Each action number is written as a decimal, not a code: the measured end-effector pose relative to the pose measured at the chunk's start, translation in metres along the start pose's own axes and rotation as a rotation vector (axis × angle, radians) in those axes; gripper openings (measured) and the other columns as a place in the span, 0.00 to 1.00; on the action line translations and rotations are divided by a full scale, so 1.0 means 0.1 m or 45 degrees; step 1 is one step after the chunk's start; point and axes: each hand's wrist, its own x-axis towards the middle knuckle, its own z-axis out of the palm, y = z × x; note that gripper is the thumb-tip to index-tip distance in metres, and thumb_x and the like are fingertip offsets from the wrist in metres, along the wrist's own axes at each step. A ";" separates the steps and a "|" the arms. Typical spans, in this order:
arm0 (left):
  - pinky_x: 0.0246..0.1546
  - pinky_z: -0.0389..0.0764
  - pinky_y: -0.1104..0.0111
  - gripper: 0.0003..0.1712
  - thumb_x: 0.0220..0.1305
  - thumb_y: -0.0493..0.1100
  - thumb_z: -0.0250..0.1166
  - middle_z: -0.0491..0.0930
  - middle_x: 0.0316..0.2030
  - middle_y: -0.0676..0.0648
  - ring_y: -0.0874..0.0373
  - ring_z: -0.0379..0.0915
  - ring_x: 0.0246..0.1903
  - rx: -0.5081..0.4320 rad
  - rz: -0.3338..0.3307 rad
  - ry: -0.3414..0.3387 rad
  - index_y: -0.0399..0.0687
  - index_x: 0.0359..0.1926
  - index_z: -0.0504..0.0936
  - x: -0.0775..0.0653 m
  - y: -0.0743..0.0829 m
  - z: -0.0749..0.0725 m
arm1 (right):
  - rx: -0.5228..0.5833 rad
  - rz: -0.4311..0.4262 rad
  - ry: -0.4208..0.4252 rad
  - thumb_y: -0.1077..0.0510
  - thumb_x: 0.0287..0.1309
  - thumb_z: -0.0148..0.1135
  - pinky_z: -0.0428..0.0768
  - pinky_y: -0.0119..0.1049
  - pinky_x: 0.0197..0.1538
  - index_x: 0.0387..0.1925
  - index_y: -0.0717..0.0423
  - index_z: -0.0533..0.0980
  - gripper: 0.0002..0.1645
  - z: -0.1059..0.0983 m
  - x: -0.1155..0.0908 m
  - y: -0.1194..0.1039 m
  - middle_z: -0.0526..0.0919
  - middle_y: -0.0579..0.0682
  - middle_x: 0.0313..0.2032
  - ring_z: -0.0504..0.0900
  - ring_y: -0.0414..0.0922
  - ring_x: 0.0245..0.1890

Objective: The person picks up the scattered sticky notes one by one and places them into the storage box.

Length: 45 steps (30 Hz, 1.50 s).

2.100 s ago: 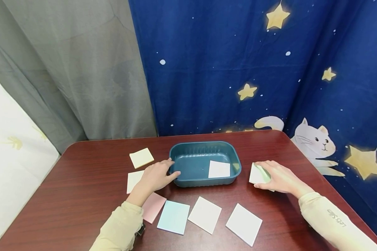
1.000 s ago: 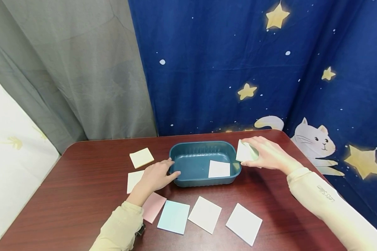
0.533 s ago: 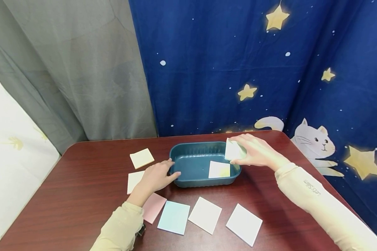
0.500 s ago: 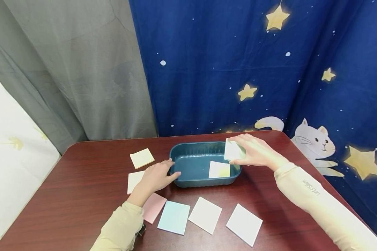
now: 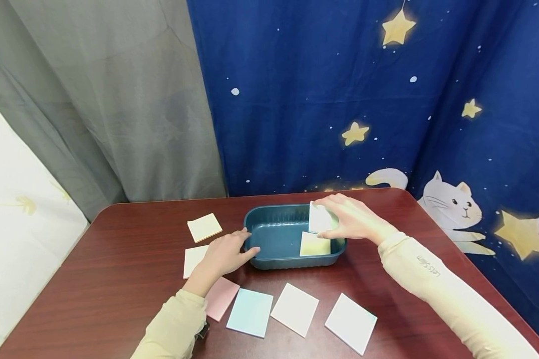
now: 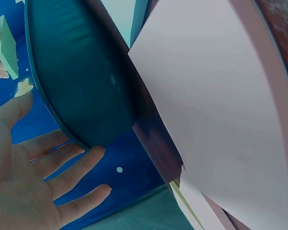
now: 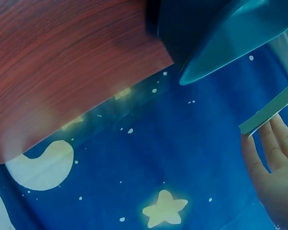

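Fingers [image 5: 328,202] of right hand [image 5: 348,219] pinching pale pad [image 5: 319,219], above teal tray [image 5: 274,259]

A dark reddish-brown wooden table [image 5: 94,279] with rounded far corners fills the near part of the scene; its grain runs left to right and its top has a soft sheen. Behind it on the right hangs a deep blue curtain [image 5: 296,99] printed with yellow stars [image 5: 396,28], small white dots and a white cartoon cat [image 5: 451,207] at the far right, near table height. On the left a plain grey curtain [image 5: 117,99] falls in loose folds and meets the blue one behind the table's far edge. At the far left stands a pale cream surface [image 5: 13,219] with faint yellow marks. The light is even and soft.
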 end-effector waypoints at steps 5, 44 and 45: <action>0.36 0.74 0.56 0.32 0.56 0.59 0.57 0.69 0.53 0.40 0.47 0.71 0.46 0.004 0.004 0.002 0.39 0.52 0.74 0.00 0.00 0.00 | 0.011 -0.018 0.007 0.32 0.33 0.65 0.71 0.39 0.38 0.52 0.50 0.71 0.44 0.06 0.02 -0.02 0.75 0.44 0.46 0.70 0.42 0.42; 0.40 0.73 0.55 0.32 0.56 0.58 0.57 0.69 0.54 0.41 0.47 0.70 0.48 -0.019 -0.004 -0.001 0.39 0.53 0.73 0.00 -0.01 0.02 | 0.001 -0.017 -0.214 0.35 0.33 0.65 0.69 0.35 0.31 0.50 0.47 0.72 0.39 0.68 0.08 0.02 0.75 0.44 0.38 0.69 0.41 0.35; 0.40 0.72 0.55 0.32 0.56 0.58 0.57 0.69 0.54 0.41 0.47 0.70 0.48 -0.019 -0.005 -0.002 0.39 0.53 0.73 0.00 -0.01 0.02 | 0.001 -0.021 -0.219 0.36 0.34 0.66 0.69 0.34 0.31 0.49 0.47 0.72 0.38 0.70 0.08 0.02 0.75 0.44 0.38 0.69 0.41 0.35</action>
